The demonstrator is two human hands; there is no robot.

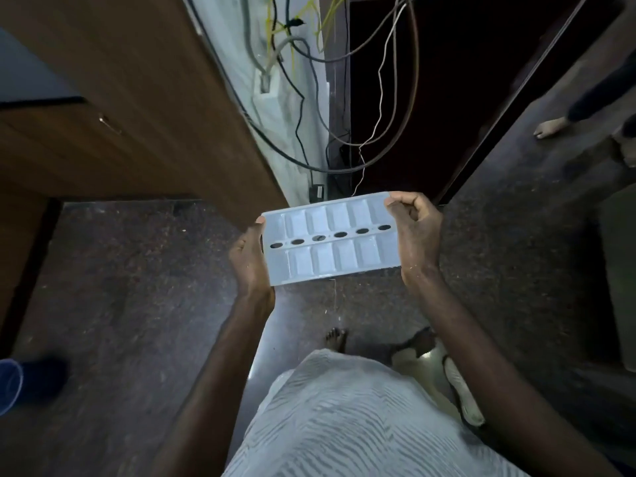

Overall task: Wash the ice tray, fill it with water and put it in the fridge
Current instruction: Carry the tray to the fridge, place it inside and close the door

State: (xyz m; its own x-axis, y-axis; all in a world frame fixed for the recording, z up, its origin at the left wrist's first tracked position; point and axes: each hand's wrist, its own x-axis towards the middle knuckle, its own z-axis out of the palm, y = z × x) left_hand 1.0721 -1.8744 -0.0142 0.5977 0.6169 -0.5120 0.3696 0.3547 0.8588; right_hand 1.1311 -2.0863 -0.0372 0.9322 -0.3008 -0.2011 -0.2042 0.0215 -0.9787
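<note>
Floor: dark speckled stone floor (pixel 130 321), dimly lit, seen from above.
Room: brown wooden cabinet (pixel 137 108) at upper left; a pale wall strip with tangled grey, black and yellow cables (pixel 309 98) beside a dark doorway.
Counts: one white plastic ice tray (pixel 330 239); two rows of compartments; six dark oval holes along its middle strip; two hands.
Tray position: held in the air above the floor, in front of the person's pale striped garment (pixel 344 418).
Tray axis: long axis runs left to right, right end tilted slightly away; compartments face up.
Left hand (pixel 249 259): fingers clasp the left short end.
Right hand (pixel 414 232): fingers curl over the right short end.
</note>
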